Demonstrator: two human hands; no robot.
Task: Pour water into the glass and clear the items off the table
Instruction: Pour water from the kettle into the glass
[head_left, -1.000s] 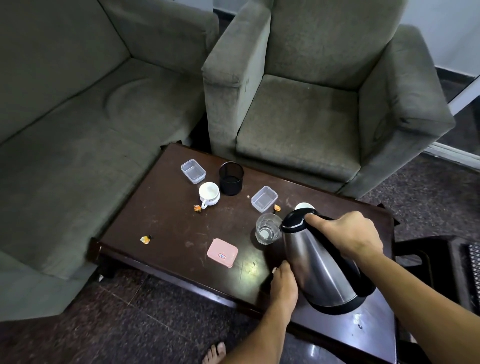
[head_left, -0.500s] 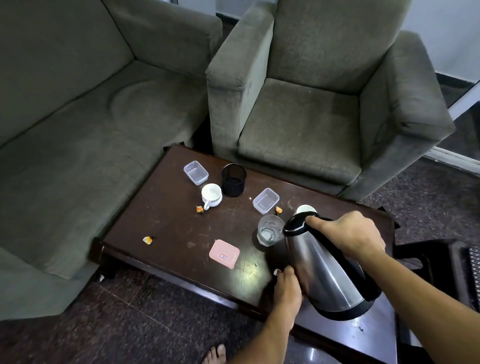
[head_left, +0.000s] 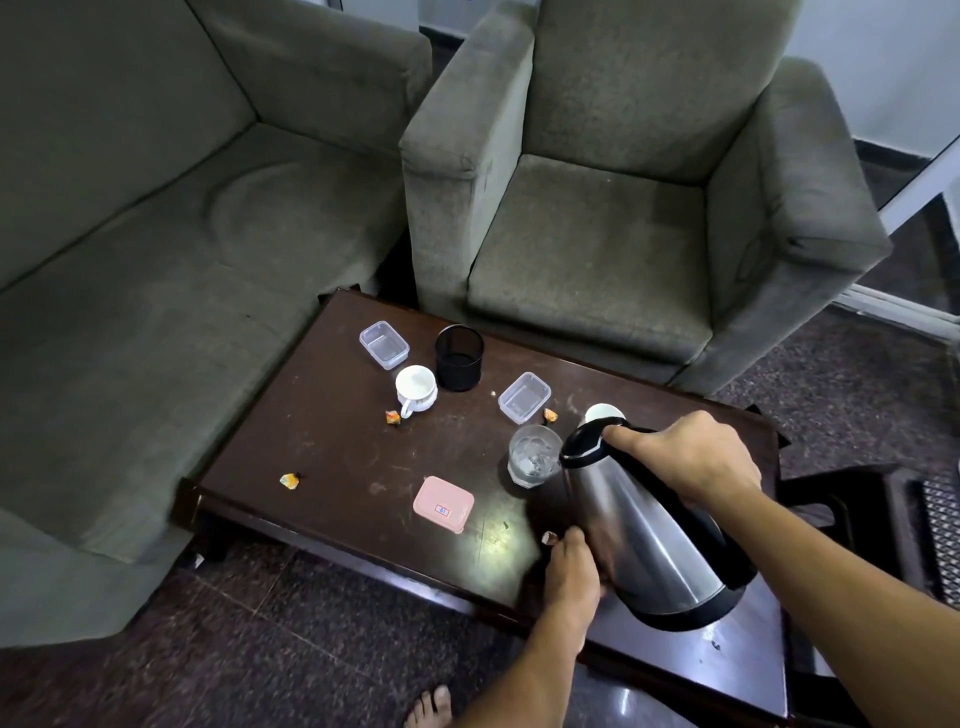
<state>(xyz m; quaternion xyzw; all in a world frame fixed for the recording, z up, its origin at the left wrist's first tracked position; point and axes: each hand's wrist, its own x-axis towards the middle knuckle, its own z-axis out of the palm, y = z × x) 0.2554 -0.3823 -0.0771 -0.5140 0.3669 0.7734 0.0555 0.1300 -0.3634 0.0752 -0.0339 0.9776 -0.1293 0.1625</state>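
A steel kettle (head_left: 644, 540) with a black lid is tilted, its spout over a clear glass (head_left: 534, 456) that holds some water. My right hand (head_left: 691, 457) grips the kettle's handle. My left hand (head_left: 571, 566) rests against the kettle's lower side, fingers relaxed. On the dark wooden table (head_left: 332, 431) lie a pink box (head_left: 443, 504), two clear plastic containers (head_left: 384, 344) (head_left: 524, 397), a white cup (head_left: 415, 388), a black mesh holder (head_left: 459, 357), a second white cup (head_left: 604, 414) partly hidden behind the kettle, and small orange scraps (head_left: 290, 481).
A grey sofa (head_left: 156, 249) runs along the table's left side and a grey armchair (head_left: 623, 208) stands behind it. A dark low stand (head_left: 883, 514) sits to the right. My bare foot (head_left: 428, 709) is on the dark floor in front.
The kettle stays tilted over the glass in all frames, held the same way. The view has shifted slightly; the hands have barely moved.
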